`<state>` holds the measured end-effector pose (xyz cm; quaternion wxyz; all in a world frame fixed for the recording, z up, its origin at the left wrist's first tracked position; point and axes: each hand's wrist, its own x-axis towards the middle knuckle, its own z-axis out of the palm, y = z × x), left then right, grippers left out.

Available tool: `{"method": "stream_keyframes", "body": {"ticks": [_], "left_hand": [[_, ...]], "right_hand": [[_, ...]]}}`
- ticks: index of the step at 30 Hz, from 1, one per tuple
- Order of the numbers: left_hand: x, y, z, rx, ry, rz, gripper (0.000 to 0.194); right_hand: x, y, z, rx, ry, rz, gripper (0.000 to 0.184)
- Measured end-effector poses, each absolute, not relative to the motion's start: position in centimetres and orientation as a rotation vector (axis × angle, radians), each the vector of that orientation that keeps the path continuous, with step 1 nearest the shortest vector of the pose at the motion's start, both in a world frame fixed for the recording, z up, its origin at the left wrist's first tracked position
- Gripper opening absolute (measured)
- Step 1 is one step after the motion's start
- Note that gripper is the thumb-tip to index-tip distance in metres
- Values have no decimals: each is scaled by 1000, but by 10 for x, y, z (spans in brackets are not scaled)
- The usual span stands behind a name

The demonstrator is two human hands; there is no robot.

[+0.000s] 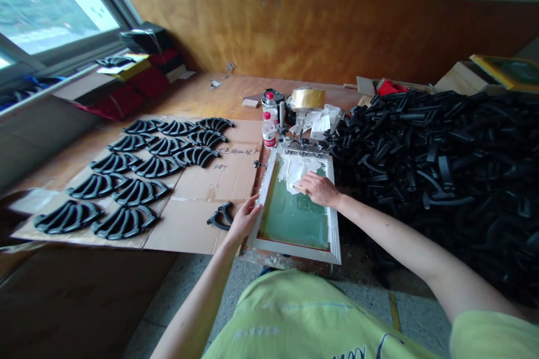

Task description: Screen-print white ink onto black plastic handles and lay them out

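Note:
A screen-printing frame [295, 251] with green mesh [292, 221] lies in front of me, below the hinge clamp [303, 147]. White ink [288, 172] is smeared over the mesh's far half. My right hand [319, 187] is closed around a small pale squeegee [300, 189], whose lower part meets the ink; the fingers partly cover it. At the frame's left edge, my left hand [245, 218] grips the rim. Just left of that hand, black curved plastic pieces [219, 216] lie on the cardboard. What lies under the mesh is hidden.
Rows of black curved parts [126, 221] cover the cardboard sheet [197, 224] on the left. A large heap of black parts [421, 162] borders the frame's right side. Red-capped bottles [269, 131], a tape roll [309, 99] and crumpled paper [322, 122] stand behind the frame.

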<state>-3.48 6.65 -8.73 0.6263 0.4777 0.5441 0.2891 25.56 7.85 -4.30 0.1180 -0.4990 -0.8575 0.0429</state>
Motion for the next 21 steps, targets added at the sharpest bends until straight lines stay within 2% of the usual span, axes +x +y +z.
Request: {"method": "stream_keyframes", "body": {"ticks": [2,6,8,10,13,17,19,21], "left_hand": [[-36,67,-80,1098,1247,652,76],[-41,70,-51,1099,1206,642,78],[-41,73,-29,1082,1159,665,73],[-36,81,-5,1073,1109,731,60],[-20,101,28,1087,976,954,48],[9,135,58,1064,825,1094,43],[20,142,58,993,837,1143,42],[28,135,44,894,856,1210,43]], "right_hand": [[258,92,-35,-1509,-2435,190,19],[260,142,-7,-1765,-2241,157,58],[270,158,8,-1866,-2147,26,65],[292,160,17,-1908,-1987,-125,62],[335,143,12,-2009,-1647,-187,42],[354,102,-36,-2258,-1506,180,22],[337,87,-62,-2162,-1745,371,25],[311,76,-77,-2007,-2006,411,34]]}}
